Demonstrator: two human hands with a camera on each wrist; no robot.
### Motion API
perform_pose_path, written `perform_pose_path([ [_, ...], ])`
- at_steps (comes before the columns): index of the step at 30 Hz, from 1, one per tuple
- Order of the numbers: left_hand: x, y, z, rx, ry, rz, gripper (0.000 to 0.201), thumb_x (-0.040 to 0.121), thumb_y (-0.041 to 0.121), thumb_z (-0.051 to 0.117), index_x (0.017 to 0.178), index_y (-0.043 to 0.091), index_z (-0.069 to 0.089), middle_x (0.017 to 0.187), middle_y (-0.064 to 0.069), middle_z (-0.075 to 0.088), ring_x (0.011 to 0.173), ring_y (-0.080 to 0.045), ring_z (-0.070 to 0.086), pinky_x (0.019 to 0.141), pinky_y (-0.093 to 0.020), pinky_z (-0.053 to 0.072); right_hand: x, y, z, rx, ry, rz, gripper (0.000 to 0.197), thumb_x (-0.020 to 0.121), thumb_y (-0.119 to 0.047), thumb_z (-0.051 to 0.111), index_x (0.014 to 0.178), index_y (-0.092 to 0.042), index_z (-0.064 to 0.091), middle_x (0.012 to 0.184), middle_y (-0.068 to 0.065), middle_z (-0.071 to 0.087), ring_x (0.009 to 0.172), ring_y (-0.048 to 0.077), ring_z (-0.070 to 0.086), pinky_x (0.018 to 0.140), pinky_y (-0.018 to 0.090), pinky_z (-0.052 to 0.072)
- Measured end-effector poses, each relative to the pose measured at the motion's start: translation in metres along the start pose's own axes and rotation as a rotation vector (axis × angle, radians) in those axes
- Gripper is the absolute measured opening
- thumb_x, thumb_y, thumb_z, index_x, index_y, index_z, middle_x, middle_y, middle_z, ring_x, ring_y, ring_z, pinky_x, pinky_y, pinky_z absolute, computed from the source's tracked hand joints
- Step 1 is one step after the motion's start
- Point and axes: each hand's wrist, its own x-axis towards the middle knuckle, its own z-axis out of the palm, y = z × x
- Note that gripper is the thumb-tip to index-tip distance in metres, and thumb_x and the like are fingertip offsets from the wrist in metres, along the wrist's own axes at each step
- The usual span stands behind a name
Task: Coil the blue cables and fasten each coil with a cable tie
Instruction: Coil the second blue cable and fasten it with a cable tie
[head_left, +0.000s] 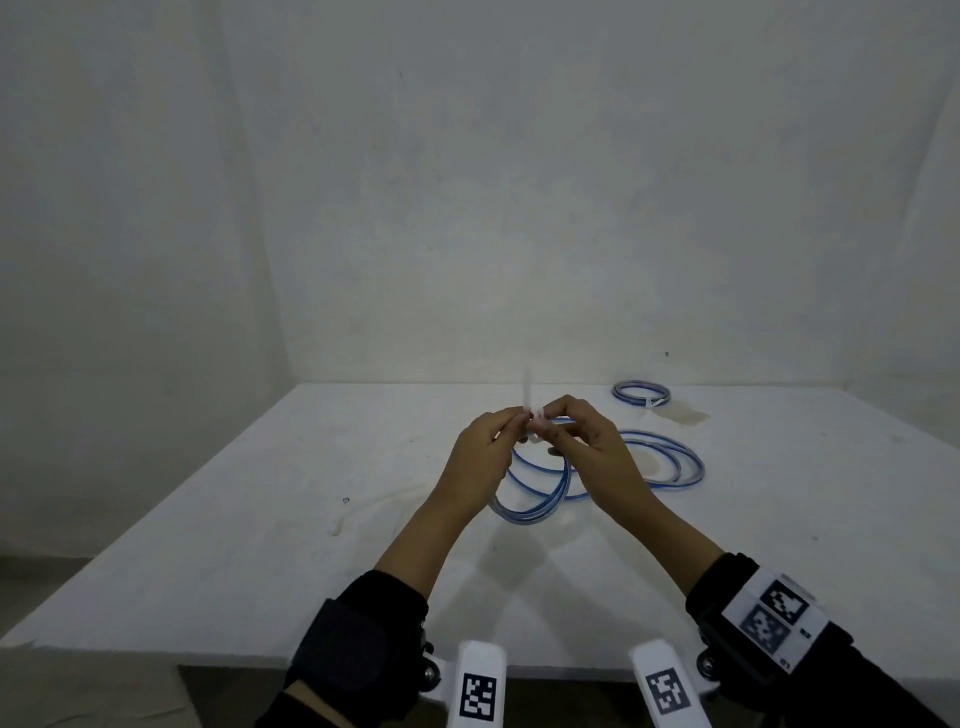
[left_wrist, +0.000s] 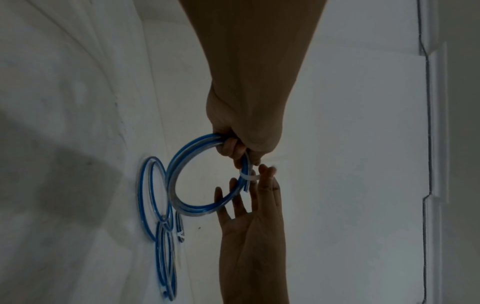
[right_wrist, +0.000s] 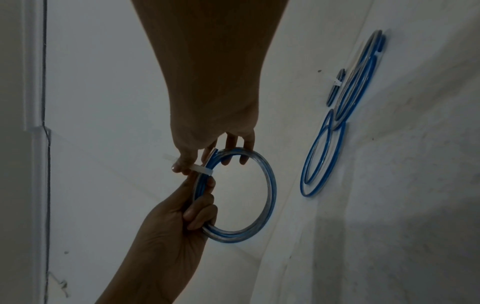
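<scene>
Above the white table (head_left: 260, 519) I hold a coil of blue cable (head_left: 535, 501) upright. My left hand (head_left: 511, 423) grips the coil's upper part, with its fingers curled round the strands (right_wrist: 197, 207). A white cable tie (head_left: 529, 397) is wrapped round the strands (left_wrist: 249, 177) just beside that grip, and its tail points upward. My right hand (head_left: 550, 422) pinches the tie (right_wrist: 201, 170) at the wrap, while its other fingers reach loosely past the coil (right_wrist: 269, 191).
A loose, uncoiled blue cable (head_left: 670, 462) lies in wide loops on the table right of my hands. A small coil fastened with a white tie (head_left: 641, 393) rests near the back edge. Plain white walls close in the table at the back and sides.
</scene>
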Motion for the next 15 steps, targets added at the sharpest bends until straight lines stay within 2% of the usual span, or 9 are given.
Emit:
perform_pose_path([
  [2,-0.005,0.005,0.003,-0.044,0.045,-0.006,0.022,0.099,0.030,0.044,0.098,0.038,0.064,0.094,0.004,0.065,0.095,-0.037,0.056,0.085,-0.047,0.048,0.000,-0.002,0.001,0.028,0.002,0.011,0.014,0.092,-0.032,0.061,0.095,-0.019,0.067,0.100,0.001,0.067,0.096,0.022,0.066,0.085,0.040,0.056],
  [4,-0.008,0.009,0.004,-0.076,0.067,-0.011,0.020,0.098,0.030,0.046,0.098,0.040,0.063,0.095,0.008,0.064,0.100,-0.039,0.055,0.088,-0.048,0.047,-0.001,-0.003,0.000,0.056,0.006,0.022,0.015,0.093,-0.026,0.060,0.097,-0.013,0.067,0.099,0.004,0.068,0.096,0.024,0.066,0.080,0.036,0.056],
  [5,-0.009,0.010,0.005,-0.099,0.072,-0.012,0.021,0.098,0.029,0.047,0.105,0.038,0.064,0.098,0.005,0.066,0.099,-0.039,0.055,0.088,-0.050,0.046,-0.001,-0.004,-0.001,0.061,0.007,0.025,0.017,0.093,-0.025,0.060,0.098,-0.010,0.066,0.098,0.005,0.068,0.095,0.023,0.066,0.078,0.032,0.056],
  [7,-0.009,0.011,0.005,-0.151,0.090,-0.014,0.031,0.097,0.023,0.049,0.125,0.033,0.059,0.097,-0.001,0.068,0.088,-0.037,0.051,0.087,-0.053,0.043,-0.002,-0.004,-0.002,0.056,0.004,0.035,0.020,0.093,-0.026,0.059,0.099,-0.009,0.065,0.098,0.005,0.068,0.093,0.021,0.066,0.074,0.027,0.054],
  [9,-0.009,0.010,0.005,-0.169,0.124,-0.010,0.040,0.097,0.021,0.051,0.135,0.032,0.051,0.091,-0.002,0.067,0.077,-0.035,0.049,0.087,-0.055,0.043,-0.003,-0.005,-0.003,0.045,-0.003,0.048,0.018,0.093,-0.026,0.059,0.097,-0.010,0.066,0.096,0.000,0.069,0.091,0.016,0.067,0.071,0.024,0.053],
  [10,-0.009,0.009,0.006,-0.172,0.132,0.000,0.041,0.096,0.021,0.051,0.135,0.034,0.050,0.091,-0.002,0.068,0.069,-0.033,0.048,0.085,-0.055,0.044,-0.002,-0.005,-0.003,0.047,0.001,0.054,0.016,0.093,-0.026,0.059,0.096,-0.012,0.066,0.094,-0.003,0.070,0.089,0.013,0.067,0.070,0.023,0.053],
  [12,-0.009,0.007,0.009,-0.171,0.151,0.029,0.036,0.096,0.022,0.052,0.129,0.036,0.055,0.095,-0.004,0.070,0.062,-0.030,0.041,0.072,-0.052,0.047,-0.003,-0.005,-0.002,0.059,0.022,0.050,0.014,0.093,-0.025,0.060,0.094,-0.014,0.069,0.092,-0.005,0.072,0.088,0.009,0.067,0.073,0.022,0.055],
  [13,-0.009,0.006,0.011,-0.170,0.168,0.032,0.033,0.096,0.023,0.053,0.125,0.036,0.057,0.096,-0.003,0.070,0.054,-0.023,0.040,0.067,-0.050,0.047,-0.003,-0.004,-0.001,0.051,0.045,0.029,0.014,0.092,-0.026,0.062,0.094,-0.015,0.071,0.092,-0.004,0.072,0.089,0.010,0.068,0.076,0.022,0.055],
  [15,-0.009,0.003,0.014,-0.176,0.193,0.012,0.029,0.095,0.024,0.054,0.122,0.034,0.060,0.097,-0.001,0.068,0.051,-0.010,0.044,0.075,-0.054,0.048,-0.004,-0.004,0.000,-0.006,0.127,-0.033,0.015,0.089,-0.026,0.066,0.095,-0.015,0.075,0.091,-0.002,0.073,0.088,0.010,0.069,0.078,0.019,0.054],
])
